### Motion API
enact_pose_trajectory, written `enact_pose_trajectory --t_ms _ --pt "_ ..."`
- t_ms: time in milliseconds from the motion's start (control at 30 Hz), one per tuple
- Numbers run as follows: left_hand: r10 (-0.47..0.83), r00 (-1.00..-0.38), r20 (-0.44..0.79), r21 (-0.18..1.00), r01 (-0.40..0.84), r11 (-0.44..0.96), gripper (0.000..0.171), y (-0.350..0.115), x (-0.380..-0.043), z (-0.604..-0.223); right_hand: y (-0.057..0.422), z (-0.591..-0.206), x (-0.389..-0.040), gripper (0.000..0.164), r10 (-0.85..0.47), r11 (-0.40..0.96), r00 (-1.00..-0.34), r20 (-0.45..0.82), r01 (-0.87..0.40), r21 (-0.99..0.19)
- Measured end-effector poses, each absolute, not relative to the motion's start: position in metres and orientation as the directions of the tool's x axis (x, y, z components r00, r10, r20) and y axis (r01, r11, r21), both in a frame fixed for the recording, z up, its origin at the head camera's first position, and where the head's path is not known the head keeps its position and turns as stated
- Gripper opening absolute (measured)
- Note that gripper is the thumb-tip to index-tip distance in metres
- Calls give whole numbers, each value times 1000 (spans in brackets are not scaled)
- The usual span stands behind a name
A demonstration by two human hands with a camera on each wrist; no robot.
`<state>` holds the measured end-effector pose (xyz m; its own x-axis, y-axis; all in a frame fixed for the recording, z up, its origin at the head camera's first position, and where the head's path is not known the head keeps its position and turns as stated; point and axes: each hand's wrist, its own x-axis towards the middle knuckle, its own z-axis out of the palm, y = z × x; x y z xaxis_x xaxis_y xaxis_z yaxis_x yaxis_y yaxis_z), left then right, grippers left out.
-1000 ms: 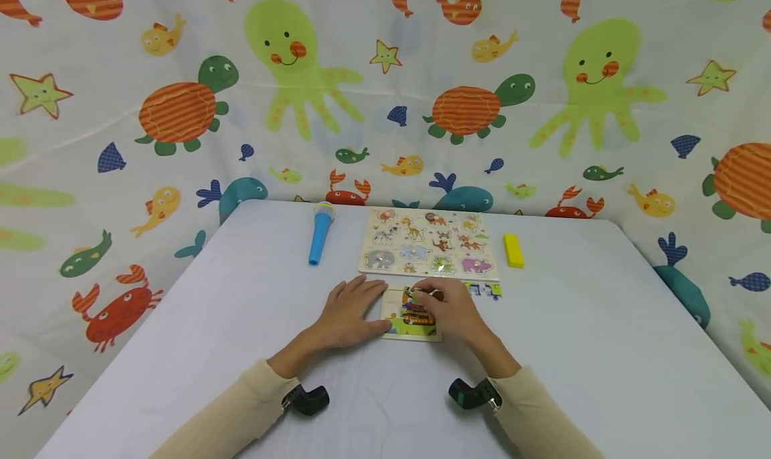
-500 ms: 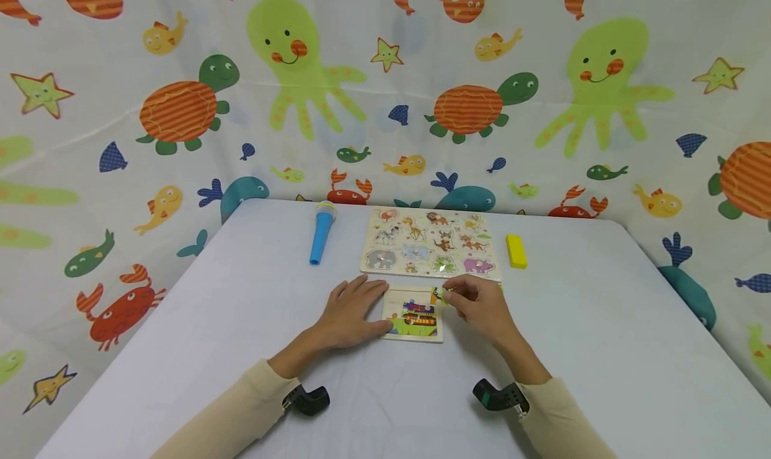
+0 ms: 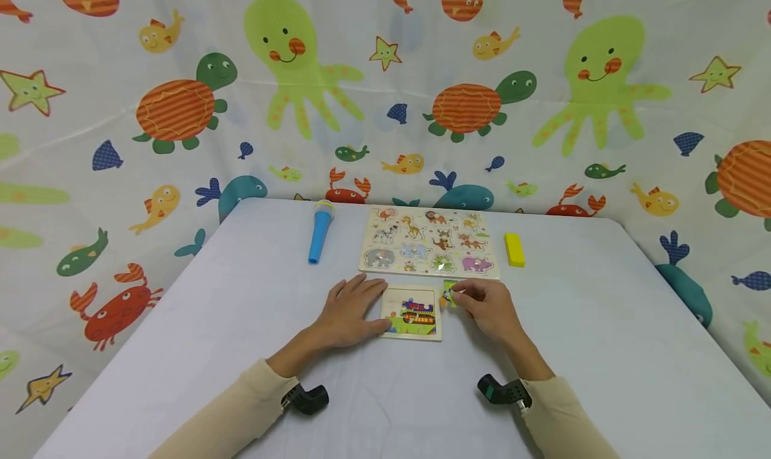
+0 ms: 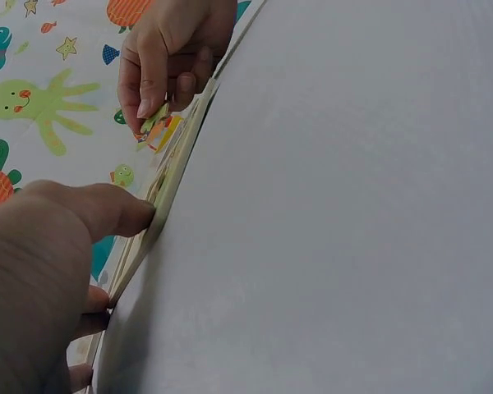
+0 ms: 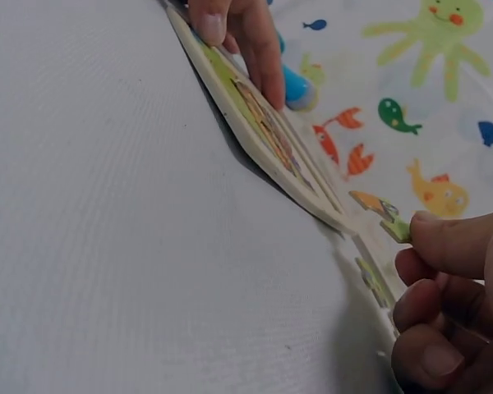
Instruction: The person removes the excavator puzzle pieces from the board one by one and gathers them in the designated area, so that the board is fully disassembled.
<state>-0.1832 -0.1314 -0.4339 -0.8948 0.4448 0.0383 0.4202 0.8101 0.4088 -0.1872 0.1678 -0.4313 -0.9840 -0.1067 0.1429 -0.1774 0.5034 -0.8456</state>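
A small square wooden puzzle tray [image 3: 393, 297] lies in front of me, part-filled with a colourful vehicle picture along its lower right. My left hand [image 3: 347, 316] rests at its left side, fingers spread; the thumb lies on the tray's edge, as the left wrist view also shows. Just off the tray's right side, my right hand [image 3: 489, 306] pinches a green and orange jigsaw piece [image 3: 447, 292] between thumb and fingers. In the right wrist view this piece [image 5: 386, 217] is held up beyond the tray corner, with another jigsaw piece [image 5: 372, 281] lying below it.
Behind the tray lies a larger animal puzzle board [image 3: 430, 241]. A blue toy microphone [image 3: 320, 235] is to its left and a yellow block [image 3: 515, 249] to its right. A curtain with sea animals [image 3: 385, 111] hangs along the white table's far edge.
The right hand has moved right from over the tray to beside it, carrying the jigsaw piece and uncovering the tray's upper right. The left hand has stayed in place.
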Motion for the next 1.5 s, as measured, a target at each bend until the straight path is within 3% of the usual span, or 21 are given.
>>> enact_pose_trajectory --t_ms 800,1500 --pt "448 -893 36 401 423 812 76 -129 -183 -435 175 -441 -189 9 -56 627 -993 103 -115 -771" --pt "444 -895 34 392 421 818 76 -130 -183 -435 171 -441 -187 8 -74 681 -982 172 -176 -711"
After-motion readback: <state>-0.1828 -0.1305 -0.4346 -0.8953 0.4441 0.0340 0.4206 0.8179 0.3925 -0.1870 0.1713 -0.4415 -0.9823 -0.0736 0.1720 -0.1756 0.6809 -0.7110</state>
